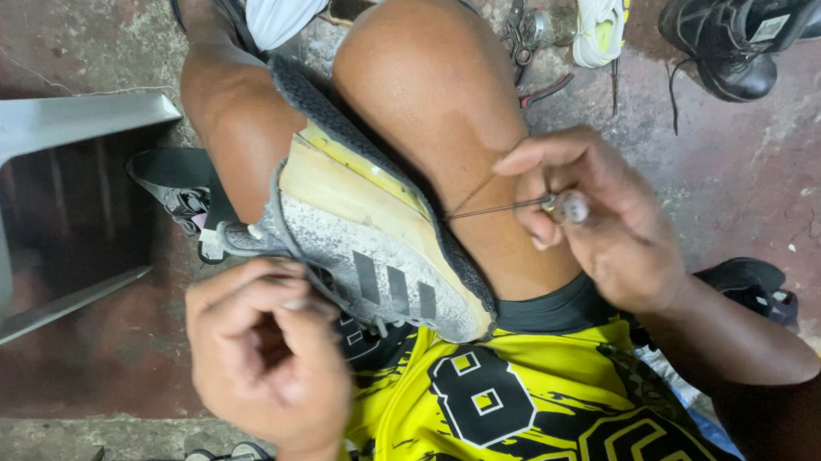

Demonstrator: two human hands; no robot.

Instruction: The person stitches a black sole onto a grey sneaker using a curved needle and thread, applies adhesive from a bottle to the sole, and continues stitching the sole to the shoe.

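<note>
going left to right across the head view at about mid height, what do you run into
grey metal stool frame → left hand, closed in a fist → grey knit sneaker with three dark stripes gripped between the knees → thin metal awl with thread → right hand pinching the awl → stained concrete floor

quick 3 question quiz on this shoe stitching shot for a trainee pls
1. True or false: the grey sneaker is clamped between the person's knees.
2. What does the right hand hold?
A) scissors
B) a stitching awl with thread
C) a brush
3. Fill in: the left hand is closed beside the sneaker's ____ side panel.

Key:
1. True.
2. B; its needle points at the edge of the sole.
3. Striped.
</note>
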